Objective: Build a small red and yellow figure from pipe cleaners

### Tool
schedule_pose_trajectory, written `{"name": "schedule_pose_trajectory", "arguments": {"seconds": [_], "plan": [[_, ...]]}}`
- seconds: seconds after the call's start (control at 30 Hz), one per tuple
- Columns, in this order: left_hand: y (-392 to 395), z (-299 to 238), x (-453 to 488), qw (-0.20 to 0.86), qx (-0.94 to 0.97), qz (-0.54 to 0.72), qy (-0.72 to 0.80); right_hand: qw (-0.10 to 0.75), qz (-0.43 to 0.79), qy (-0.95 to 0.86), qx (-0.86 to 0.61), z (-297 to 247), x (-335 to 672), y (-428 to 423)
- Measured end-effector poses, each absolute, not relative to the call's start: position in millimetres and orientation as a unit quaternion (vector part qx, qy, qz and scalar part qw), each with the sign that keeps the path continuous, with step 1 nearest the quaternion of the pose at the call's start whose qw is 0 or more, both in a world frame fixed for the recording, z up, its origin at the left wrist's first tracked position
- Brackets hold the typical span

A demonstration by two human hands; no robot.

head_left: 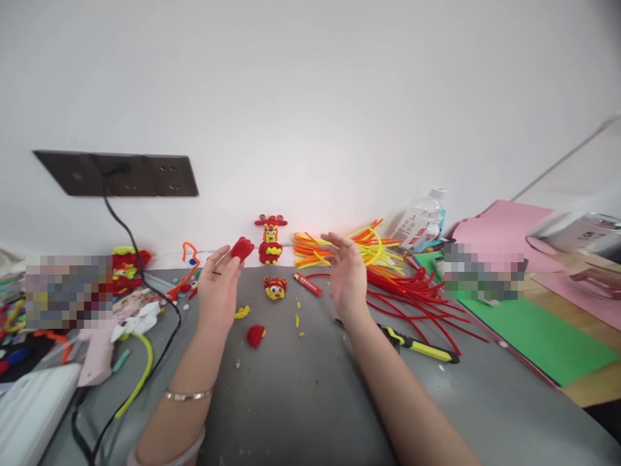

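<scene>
Between the thumb and fingers of my left hand [218, 278] is a red fuzzy craft piece [241, 248], raised above the table. My right hand [348, 275] holds nothing; its fingers are apart, in front of a bundle of yellow and orange pipe cleaners [310, 249]. Between the hands, a red and yellow figure [270, 243] stands against the wall. Nearer lies a small head with round eyes [276, 288]. A red rounded piece with a yellow edge [255, 336] and a yellow curled piece [242, 312] rest on the table close to my left forearm.
Red pipe cleaners [422, 298], a red lighter-like stick [308, 285] and a yellow-black cutter [422, 346] lie right. Behind stand a bottle [422, 220] and green paper [538, 336]. Left are a pink glue gun [99, 346], a black cord [165, 349] and a white box [39, 414].
</scene>
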State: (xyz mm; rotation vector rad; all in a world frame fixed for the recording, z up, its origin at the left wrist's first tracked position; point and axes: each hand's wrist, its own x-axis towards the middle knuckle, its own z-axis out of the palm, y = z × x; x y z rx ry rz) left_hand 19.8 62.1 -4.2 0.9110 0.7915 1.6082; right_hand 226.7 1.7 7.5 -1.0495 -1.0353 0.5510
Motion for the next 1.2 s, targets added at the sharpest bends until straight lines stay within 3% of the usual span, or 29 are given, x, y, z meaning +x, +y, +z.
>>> {"name": "schedule_pose_trajectory", "arguments": {"seconds": [0.2,0.3,0.4,0.7,1.2], "plan": [[62.1,-2.9,18.2,0.587,0.365,0.652,0.312,0.806,0.205,-0.337,-0.442,9.8,242.0,4.8],[50.6,-2.4,26.2,0.528,0.496,0.606,0.33,0.799,0.14,-0.356,-0.464,8.9,241.4,3.2],[40.4,-3.5,32.6,0.468,0.602,0.559,0.326,0.743,0.078,-0.46,-0.48,8.4,232.5,-1.8],[40.8,-5.5,29.8,0.398,0.667,0.52,0.354,0.461,0.078,-0.736,-0.489,1.2,208.3,-2.3],[38.3,-8.8,32.5,0.326,0.746,0.487,0.317,0.398,0.064,-0.734,-0.547,0.3,202.2,-3.5]]}}
